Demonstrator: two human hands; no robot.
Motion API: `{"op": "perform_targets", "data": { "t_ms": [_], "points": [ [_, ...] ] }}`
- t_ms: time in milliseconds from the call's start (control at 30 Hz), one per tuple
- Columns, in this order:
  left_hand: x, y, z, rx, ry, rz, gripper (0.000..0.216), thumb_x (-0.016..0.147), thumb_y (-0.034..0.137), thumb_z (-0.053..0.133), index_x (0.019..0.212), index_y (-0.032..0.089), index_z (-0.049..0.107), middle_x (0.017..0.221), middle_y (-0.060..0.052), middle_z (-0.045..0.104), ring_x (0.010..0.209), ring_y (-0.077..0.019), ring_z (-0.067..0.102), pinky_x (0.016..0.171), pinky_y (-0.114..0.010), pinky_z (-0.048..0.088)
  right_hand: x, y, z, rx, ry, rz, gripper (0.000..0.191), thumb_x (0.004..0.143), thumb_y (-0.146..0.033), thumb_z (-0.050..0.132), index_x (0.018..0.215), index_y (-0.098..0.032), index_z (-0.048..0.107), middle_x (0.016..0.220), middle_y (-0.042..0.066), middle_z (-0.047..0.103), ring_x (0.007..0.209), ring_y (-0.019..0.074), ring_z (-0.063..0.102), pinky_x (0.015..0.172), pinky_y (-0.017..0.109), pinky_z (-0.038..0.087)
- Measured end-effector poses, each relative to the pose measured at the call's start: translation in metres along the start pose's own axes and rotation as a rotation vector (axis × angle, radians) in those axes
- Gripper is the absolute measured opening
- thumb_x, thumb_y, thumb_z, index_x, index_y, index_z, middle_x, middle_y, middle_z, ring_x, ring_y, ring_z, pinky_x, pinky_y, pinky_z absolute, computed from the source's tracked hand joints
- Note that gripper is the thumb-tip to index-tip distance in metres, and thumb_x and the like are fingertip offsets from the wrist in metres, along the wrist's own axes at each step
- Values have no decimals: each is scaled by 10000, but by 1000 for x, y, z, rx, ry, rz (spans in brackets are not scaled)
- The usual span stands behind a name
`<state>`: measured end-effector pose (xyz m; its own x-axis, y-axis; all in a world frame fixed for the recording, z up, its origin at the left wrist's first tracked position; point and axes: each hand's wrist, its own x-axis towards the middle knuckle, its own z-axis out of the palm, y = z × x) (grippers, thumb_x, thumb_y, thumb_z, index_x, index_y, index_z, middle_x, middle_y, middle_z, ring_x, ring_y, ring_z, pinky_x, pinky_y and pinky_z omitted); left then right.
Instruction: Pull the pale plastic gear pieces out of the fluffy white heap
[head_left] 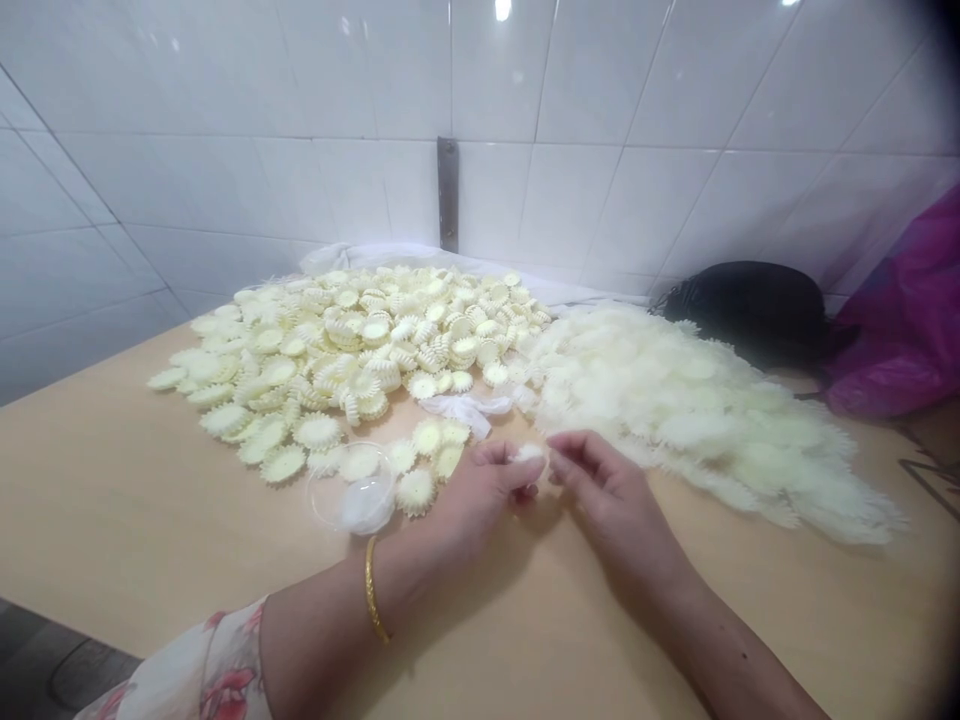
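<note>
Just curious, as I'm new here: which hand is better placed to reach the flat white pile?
Probably the right hand: it sits closest to the flat white pile, while the left hand is busy at a small white tuft.

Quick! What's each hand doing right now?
Left hand: closed, pinching a white piece.
Right hand: curled beside it, can't tell if holding.

A tan tabletop (142, 520) holds a heap of cream toothed discs (360, 340) and a paler frilled pile (697, 420).
</note>
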<state>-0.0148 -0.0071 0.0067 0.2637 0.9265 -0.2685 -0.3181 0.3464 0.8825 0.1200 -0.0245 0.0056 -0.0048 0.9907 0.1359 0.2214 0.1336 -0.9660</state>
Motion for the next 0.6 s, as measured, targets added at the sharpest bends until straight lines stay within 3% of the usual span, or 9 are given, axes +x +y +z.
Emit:
{"op": "perform_targets", "data": {
  "t_ms": [100, 267, 400, 600],
  "points": [
    [1, -1, -2, -25, 25, 7, 263, 593, 190, 695, 494, 149, 455, 445, 22, 481, 457, -76, 442, 518, -223, 330, -2, -4, 0, -24, 8, -25, 165, 785, -348, 554, 831, -190, 553, 759, 13, 582, 716, 155, 539, 650, 264, 430],
    [4, -5, -3, -157, -41, -16, 310, 541, 212, 742, 517, 149, 439, 462, 29, 470, 457, -72, 436, 483, -211, 304, -3, -7, 2, 135, -173, -4, 149, 760, -321, 601, 791, -182, 559, 730, 27, 628, 714, 172, 594, 668, 287, 473],
    [6, -7, -3, -195, -164, -56, 271, 660, 328, 671, 575, 120, 520, 513, 5, 481, 481, -81, 449, 504, -226, 341, -1, -6, 0, 191, -194, 10, 133, 783, -312, 582, 775, -181, 558, 657, 14, 627, 638, 161, 602, 628, 282, 482],
    [5, -3, -4, -163, -162, -87, 338, 745, 429, 563, 616, 117, 559, 576, -18, 494, 553, -107, 489, 552, -248, 388, 2, -3, -4, 132, -194, 35, 151, 812, -305, 544, 769, -173, 604, 737, 35, 652, 679, 164, 607, 651, 286, 472]
  ]
}}
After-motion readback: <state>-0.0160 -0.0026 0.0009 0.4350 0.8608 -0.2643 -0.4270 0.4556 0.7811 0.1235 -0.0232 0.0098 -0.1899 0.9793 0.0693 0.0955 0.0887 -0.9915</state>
